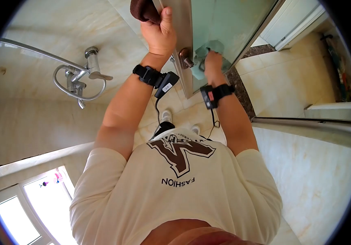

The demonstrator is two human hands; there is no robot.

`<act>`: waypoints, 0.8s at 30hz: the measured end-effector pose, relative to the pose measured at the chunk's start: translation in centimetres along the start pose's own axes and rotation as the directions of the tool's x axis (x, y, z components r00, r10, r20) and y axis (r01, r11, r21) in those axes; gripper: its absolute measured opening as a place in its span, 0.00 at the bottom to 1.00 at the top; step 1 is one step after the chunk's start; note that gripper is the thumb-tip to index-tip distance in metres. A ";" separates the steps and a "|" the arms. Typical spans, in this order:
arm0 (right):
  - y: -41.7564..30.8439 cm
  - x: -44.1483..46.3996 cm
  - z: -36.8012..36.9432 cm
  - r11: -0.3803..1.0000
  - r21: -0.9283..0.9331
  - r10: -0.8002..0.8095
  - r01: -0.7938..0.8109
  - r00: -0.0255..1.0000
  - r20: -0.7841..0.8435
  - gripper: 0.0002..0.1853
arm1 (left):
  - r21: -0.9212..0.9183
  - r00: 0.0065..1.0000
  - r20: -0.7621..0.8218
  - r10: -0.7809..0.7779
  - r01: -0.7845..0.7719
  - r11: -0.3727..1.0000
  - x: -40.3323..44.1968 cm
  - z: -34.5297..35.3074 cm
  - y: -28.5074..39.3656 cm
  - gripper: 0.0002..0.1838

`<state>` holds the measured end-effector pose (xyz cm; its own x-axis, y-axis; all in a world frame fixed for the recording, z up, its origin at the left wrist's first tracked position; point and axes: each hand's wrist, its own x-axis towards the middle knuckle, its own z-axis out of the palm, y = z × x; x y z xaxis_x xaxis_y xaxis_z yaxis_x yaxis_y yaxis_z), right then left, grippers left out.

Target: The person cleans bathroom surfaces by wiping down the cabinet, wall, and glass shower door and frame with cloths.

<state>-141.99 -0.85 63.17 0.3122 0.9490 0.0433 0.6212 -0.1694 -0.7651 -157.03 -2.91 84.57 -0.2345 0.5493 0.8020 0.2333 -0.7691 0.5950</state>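
Note:
My left hand (159,34) is raised to the upright metal edge of a glass door, its fingers closed round a dark brown cloth (146,10). Against the door's greenish glass (230,20) is my right hand (213,63), with its fingers curled. A pale grey-green patch (214,44) shows around those fingers; whether it is a cloth or a reflection I cannot tell. Between my two hands, a copper-coloured door knob (186,58) sits on the metal door frame (182,32).
A chrome shower mixer (93,65) with a looped hose is on the tiled wall to the left. At lower left is a bright window (47,200). A dark stone threshold (241,92) runs below the door, and a white door (292,20) stands beyond.

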 end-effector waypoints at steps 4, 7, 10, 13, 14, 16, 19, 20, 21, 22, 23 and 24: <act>-5.1 -5.6 -1.7 0.763 0.598 0.249 -0.245 0.965 0.078 0.09 | -0.100 0.995 -0.065 0.070 -0.076 0.992 0.2 0.5 0.1 0.19; 0.9 -2.0 1.0 0.853 -0.422 -0.276 0.307 0.952 0.134 0.10 | -0.081 0.998 -0.027 0.064 -0.066 0.995 0.2 0.0 -0.8 0.19; 1.4 -1.5 -2.1 0.990 -0.114 -0.090 0.083 0.994 -0.057 0.09 | 0.066 1.000 -0.005 0.011 -0.011 0.998 0.2 -0.5 -0.3 0.21; -4.7 -3.0 -9.6 0.948 0.255 -0.134 0.188 0.968 -0.212 0.11 | 0.053 0.999 -0.050 0.019 -0.016 0.998 0.2 -0.1 0.2 0.23; -7.0 -2.7 -10.9 0.862 0.217 -0.383 0.458 0.870 -0.311 0.13 | 0.110 0.999 -0.045 -0.003 0.008 0.994 0.0 -0.3 -0.6 0.24; -12.5 -3.3 -13.1 0.619 0.108 -0.700 0.778 0.609 -0.373 0.17 | 0.072 0.997 -0.061 -0.055 0.060 0.996 -0.1 -0.1 -0.9 0.23; -22.3 -6.4 -16.3 0.426 0.018 -0.857 0.904 0.410 -0.313 0.28 | 0.013 0.993 -0.020 -0.118 0.118 0.993 -0.2 -0.3 -2.6 0.23; -24.6 -6.4 -16.7 0.233 -0.270 -0.939 0.934 0.144 -0.311 0.32 | -0.080 0.983 -0.033 -0.183 0.180 0.980 -0.4 -0.1 -4.0 0.23; -26.7 -6.0 -16.8 0.254 -0.356 -0.943 0.899 0.148 -0.298 0.35 | 0.171 0.999 -0.032 0.025 -0.019 0.985 -0.6 -0.1 -3.9 0.25; -29.0 -5.4 -17.1 0.278 -0.437 -0.945 0.856 0.161 -0.286 0.38 | 0.199 0.999 -0.029 0.018 -0.012 0.980 -0.6 -0.2 -3.0 0.26; -31.5 -4.5 -18.3 0.376 -0.391 -0.925 0.840 0.316 -0.211 0.43 | 0.227 1.000 -0.027 0.011 -0.004 0.974 -0.7 -0.4 -2.2 0.28; -34.6 -3.5 -20.2 0.335 -0.412 -0.933 0.848 0.238 -0.269 0.49 | 0.025 0.980 -0.026 -0.195 0.196 0.980 -0.3 -0.5 -0.7 0.30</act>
<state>-150.01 -3.71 102.48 -0.3121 0.3121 0.8973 0.7683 0.6385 0.0452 -157.60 -2.73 83.87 -0.3004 0.6803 0.6686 0.2065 -0.6379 0.7419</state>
